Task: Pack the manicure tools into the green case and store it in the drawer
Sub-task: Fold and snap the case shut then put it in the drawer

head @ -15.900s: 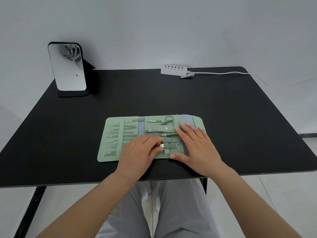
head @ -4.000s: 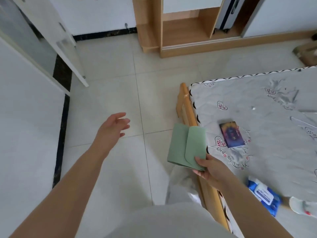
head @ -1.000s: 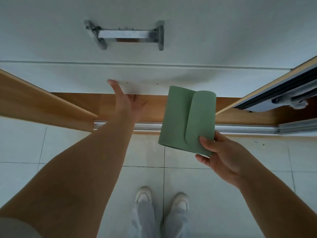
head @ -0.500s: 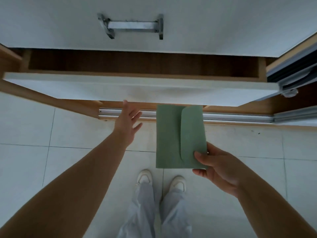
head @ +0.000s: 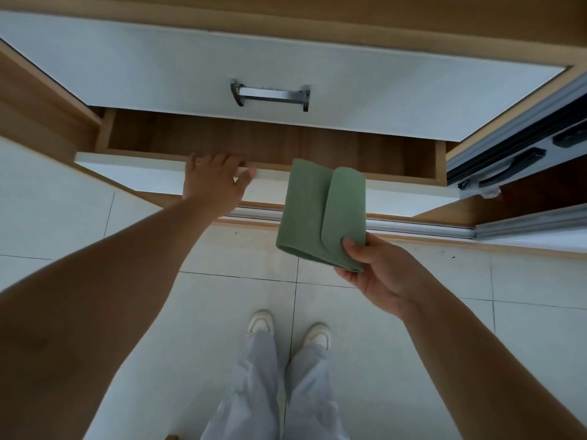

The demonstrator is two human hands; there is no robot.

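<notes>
Head view, looking down past the person's legs: the lower drawer (head: 317, 147) stands pulled out beneath the closed upper drawer (head: 190, 74) with its metal handle (head: 270, 96). The left hand (head: 213, 182) rests on the near front edge of the open drawer, fingers curled over the lip into the cavity and thumb lying along the front, probably to keep it steady and open. The right hand (head: 381, 274) holds the green case (head: 314, 214) by its near right corner, thumb on top of the flap and the fingers clamped underneath. The case is closed, flap folded over, and hangs in the air just in front of the drawer's near edge, its far end overlapping the opening. Held by one corner, it leads with its far end, which suits sliding it in flat. The drawer's wooden floor looks bare where visible. Packing appears done; placing the case inside remains.
</notes>
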